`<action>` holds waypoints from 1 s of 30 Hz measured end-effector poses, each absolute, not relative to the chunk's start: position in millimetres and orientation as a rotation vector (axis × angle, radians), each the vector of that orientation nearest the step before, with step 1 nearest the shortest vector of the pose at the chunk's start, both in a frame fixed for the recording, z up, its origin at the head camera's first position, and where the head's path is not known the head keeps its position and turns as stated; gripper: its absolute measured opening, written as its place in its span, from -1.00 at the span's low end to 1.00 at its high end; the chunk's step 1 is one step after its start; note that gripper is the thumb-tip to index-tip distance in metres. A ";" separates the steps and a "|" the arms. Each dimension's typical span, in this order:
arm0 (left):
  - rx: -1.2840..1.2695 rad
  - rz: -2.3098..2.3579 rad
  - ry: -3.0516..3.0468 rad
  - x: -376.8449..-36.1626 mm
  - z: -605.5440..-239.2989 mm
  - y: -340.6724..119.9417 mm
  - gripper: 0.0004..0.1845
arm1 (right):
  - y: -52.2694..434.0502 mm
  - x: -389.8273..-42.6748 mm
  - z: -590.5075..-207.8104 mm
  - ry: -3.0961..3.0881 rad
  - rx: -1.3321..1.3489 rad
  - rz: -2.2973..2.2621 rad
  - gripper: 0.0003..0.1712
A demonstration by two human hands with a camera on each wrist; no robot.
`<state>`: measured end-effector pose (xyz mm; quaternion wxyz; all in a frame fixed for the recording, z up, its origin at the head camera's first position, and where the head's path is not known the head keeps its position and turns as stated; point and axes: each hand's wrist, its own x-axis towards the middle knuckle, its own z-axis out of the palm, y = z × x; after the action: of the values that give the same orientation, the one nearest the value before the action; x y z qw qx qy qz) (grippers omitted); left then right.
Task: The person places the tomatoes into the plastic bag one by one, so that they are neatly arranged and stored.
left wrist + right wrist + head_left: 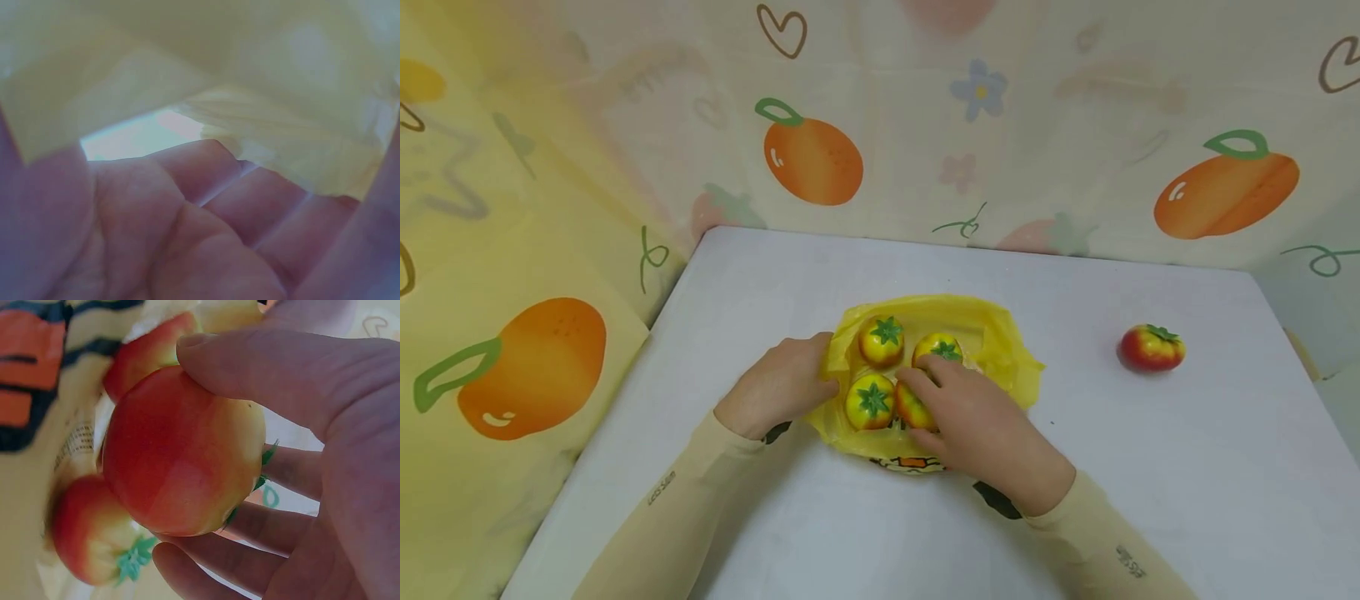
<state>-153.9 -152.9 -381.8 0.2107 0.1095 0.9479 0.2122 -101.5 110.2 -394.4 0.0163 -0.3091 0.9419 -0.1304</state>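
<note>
A yellow plastic bag (951, 307) lies on the white table with its mouth spread wide. My left hand (782, 383) grips its left rim; in the left wrist view the bag's film (156, 56) hangs over the curled fingers (250, 200). Inside the bag sit several red-and-yellow tomatoes with green star-shaped tops, among them an upper-left tomato (882, 340) and a lower-left tomato (872, 402). My right hand (988, 425) holds another tomato (181, 456) at the bag's front right, thumb on one side and fingers round the other. Its fingers partly cover the upper-right tomato (938, 343).
A single tomato (1152, 347) rests on the table (1210, 433) to the right of the bag. A fruit-patterned curtain (895, 158) stands behind the table and along its left side.
</note>
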 end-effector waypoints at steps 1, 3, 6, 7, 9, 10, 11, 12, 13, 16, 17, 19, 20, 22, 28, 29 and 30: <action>0.305 0.590 2.635 -154.2 -381.8 -152.7 -0.61 | 109.1 -101.3 -395.5 2.919 -0.956 -0.403 -0.20; 0.311 0.595 2.635 -154.6 -381.9 -152.6 -0.62 | 107.5 -101.1 -397.7 2.906 -0.950 -0.399 -0.22; 0.315 0.603 2.633 -154.5 -382.0 -152.3 -0.63 | 106.7 -100.9 -400.8 2.895 -0.943 -0.395 -0.24; 0.316 0.605 2.632 -154.3 -382.0 -152.2 -0.63 | 106.6 -100.9 -401.7 2.894 -0.945 -0.397 -0.25; 0.320 0.609 2.631 -154.0 -381.8 -152.2 -0.63 | 106.5 -101.1 -403.4 2.897 -0.953 -0.398 -0.26; 0.322 0.610 2.632 -153.7 -381.7 -152.2 -0.63 | 106.4 -101.3 -404.1 2.900 -0.956 -0.398 -0.27; 0.323 0.612 2.633 -153.6 -381.5 -152.2 -0.63 | 106.3 -101.5 -404.8 2.903 -0.960 -0.399 -0.28; 0.325 0.613 2.632 -153.4 -381.5 -152.2 -0.63 | 106.0 -101.8 -405.5 2.905 -0.962 -0.400 -0.28; 0.325 0.614 2.633 -153.4 -381.6 -152.3 -0.63 | 105.8 -102.0 -406.1 2.907 -0.965 -0.400 -0.29; 0.326 0.616 2.635 -153.2 -381.6 -152.5 -0.63 | 105.0 -102.4 -408.0 2.915 -0.971 -0.383 -0.31; 0.326 0.616 2.636 -153.3 -381.5 -152.6 -0.63 | 104.8 -102.5 -408.7 2.920 -0.974 -0.375 -0.31; 0.325 0.615 2.637 -153.5 -381.2 -152.9 -0.63 | 104.3 -102.6 -410.0 2.927 -0.973 -0.352 -0.32; 0.324 0.614 2.637 -153.6 -381.1 -152.9 -0.63 | 104.1 -102.6 -410.6 2.931 -0.974 -0.341 -0.32; 0.321 0.611 2.635 -153.7 -381.0 -152.9 -0.62 | 103.8 -102.3 -412.0 2.936 -0.975 -0.325 -0.33; 0.303 0.616 2.623 -153.2 -380.5 -152.3 -0.64 | 102.4 -101.2 -414.8 2.942 -0.986 -0.322 -0.35; 0.303 0.619 2.622 -153.1 -380.8 -152.4 -0.64 | 101.9 -101.3 -415.2 2.941 -0.989 -0.317 -0.35; 0.308 0.621 2.624 -153.0 -380.9 -152.6 -0.65 | 101.4 -101.3 -415.6 2.940 -0.992 -0.310 -0.35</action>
<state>-153.0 -152.6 -380.9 0.2124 0.1109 0.9448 0.2237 -101.3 101.4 -415.6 0.0114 -0.3182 0.9427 -0.0994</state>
